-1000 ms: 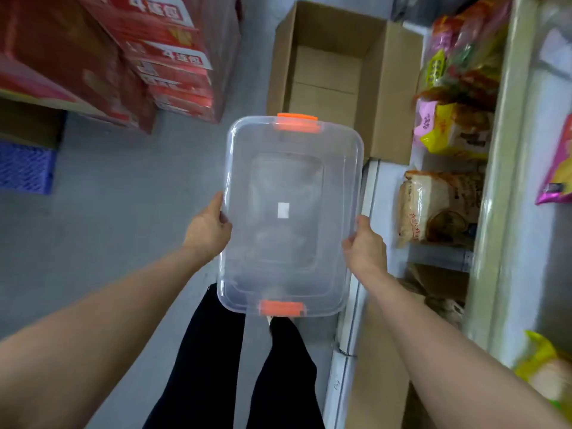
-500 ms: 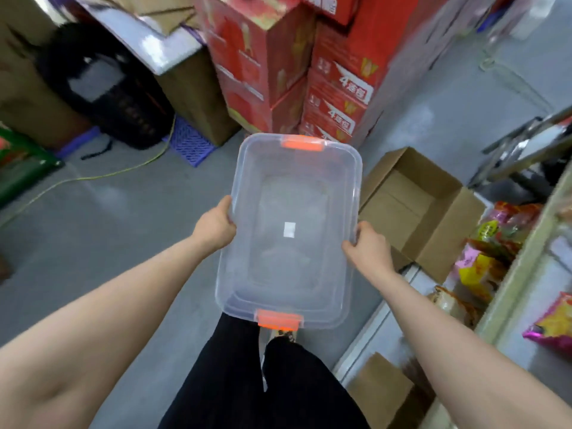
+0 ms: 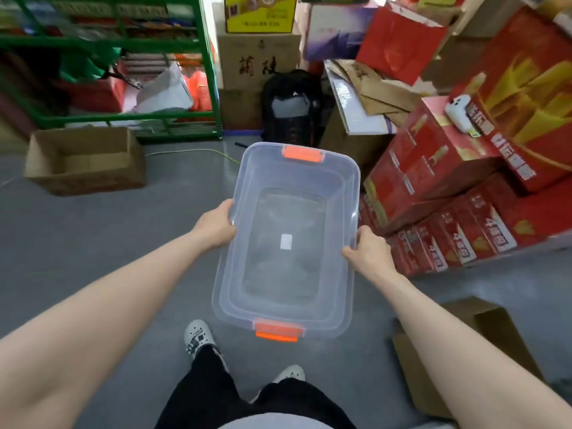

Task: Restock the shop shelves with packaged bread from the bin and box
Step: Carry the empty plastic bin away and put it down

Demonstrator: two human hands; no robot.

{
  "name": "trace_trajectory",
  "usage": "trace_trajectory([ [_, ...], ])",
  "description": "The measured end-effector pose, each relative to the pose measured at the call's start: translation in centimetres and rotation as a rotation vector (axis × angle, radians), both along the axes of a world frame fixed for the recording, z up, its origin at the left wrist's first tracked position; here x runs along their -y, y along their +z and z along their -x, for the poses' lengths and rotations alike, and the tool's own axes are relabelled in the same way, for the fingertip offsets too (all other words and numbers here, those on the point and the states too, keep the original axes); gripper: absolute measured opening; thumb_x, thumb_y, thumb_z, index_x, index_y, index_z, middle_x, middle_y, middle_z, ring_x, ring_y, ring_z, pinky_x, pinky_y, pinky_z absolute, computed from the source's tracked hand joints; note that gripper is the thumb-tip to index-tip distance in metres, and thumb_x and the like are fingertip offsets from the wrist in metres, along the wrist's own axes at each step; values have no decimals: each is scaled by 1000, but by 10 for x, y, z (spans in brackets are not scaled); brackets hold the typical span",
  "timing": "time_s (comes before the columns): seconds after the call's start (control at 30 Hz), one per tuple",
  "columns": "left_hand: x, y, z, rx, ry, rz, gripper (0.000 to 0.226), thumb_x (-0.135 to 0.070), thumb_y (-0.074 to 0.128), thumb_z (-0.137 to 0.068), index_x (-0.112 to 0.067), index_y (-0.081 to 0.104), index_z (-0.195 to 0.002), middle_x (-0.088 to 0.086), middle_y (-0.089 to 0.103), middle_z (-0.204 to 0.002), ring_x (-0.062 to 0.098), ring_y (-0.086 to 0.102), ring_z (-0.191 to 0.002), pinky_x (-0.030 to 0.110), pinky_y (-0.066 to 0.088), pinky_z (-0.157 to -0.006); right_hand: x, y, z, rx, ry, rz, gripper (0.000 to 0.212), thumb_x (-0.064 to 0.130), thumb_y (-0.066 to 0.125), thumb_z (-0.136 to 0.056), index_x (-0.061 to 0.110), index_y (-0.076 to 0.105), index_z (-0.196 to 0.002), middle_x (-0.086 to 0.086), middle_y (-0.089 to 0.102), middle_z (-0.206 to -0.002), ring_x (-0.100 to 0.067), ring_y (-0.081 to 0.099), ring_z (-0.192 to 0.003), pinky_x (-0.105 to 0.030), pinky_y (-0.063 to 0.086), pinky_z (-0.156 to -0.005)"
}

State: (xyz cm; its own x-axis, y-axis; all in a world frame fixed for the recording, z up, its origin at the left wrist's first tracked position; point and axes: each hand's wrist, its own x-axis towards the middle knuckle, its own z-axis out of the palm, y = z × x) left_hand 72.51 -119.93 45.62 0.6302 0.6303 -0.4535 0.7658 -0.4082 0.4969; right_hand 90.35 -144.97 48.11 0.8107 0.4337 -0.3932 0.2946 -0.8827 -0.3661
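Swung away from the shelves, the view now faces a green rack point(image 3: 123, 44) and stacked red cartons point(image 3: 448, 187), with an open cardboard box point(image 3: 83, 159) on the floor at the left. Both hands carry the clear bin point(image 3: 288, 243), empty, above the floor: left hand point(image 3: 216, 226) closed on its left rim, right hand point(image 3: 368, 252) closed on its right rim.

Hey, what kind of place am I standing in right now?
Probably a shop's stockroom or back area: stacked red product cartons, a green metal shelving rack and an open cardboard box on a bare grey floor.
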Motion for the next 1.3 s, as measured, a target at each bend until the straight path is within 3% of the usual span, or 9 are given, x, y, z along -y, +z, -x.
trace_trajectory([
  [0.23,-132,26,98,12,178,12,63,-15,47,-89,-24,29,-148,11,64,-118,34,59,-109,37,48,-91,-174,20,57,22,172,20,27,24,64,-88,11,43,-97,-6,53,-92,-26,45,-79,-30,34,-63],
  [0.33,-187,34,132,24,234,15,60,-15,48,-88,-23,32,-146,11,66,-114,34,61,-104,40,49,-91,-239,22,79,47,226,7,26,24,63,-85,10,43,-92,-12,57,-92,-30,49,-81,-33,34,-65],
  [0.57,-295,43,181,47,364,44,61,-17,51,-87,-24,34,-145,10,66,-115,33,62,-103,39,50,-90,-377,29,106,51,351,10,23,21,61,-84,9,44,-94,-7,49,-82,-31,47,-82,-33,33,-68],
  [0.87,-463,31,170,45,458,83,58,-18,59,-86,-21,41,-141,10,68,-109,31,63,-100,42,53,-90,-565,3,83,3,445,11,24,22,61,-84,8,45,-94,-13,58,-94,-31,51,-83,-33,38,-68],
  [1.07,-585,25,135,-41,391,64,64,-16,57,-85,-23,37,-145,12,68,-112,30,66,-94,36,53,-84,-676,-11,50,-27,457,65,32,24,61,-85,4,49,-107,-17,62,-109,-36,59,-101,-33,38,-70],
  [1.3,-696,4,87,-82,227,60,68,-11,56,-84,-21,35,-148,12,65,-122,31,61,-109,37,50,-92,-748,-27,29,-73,314,153,36,24,62,-86,4,47,-111,-18,60,-113,-38,57,-105,-33,38,-72],
])
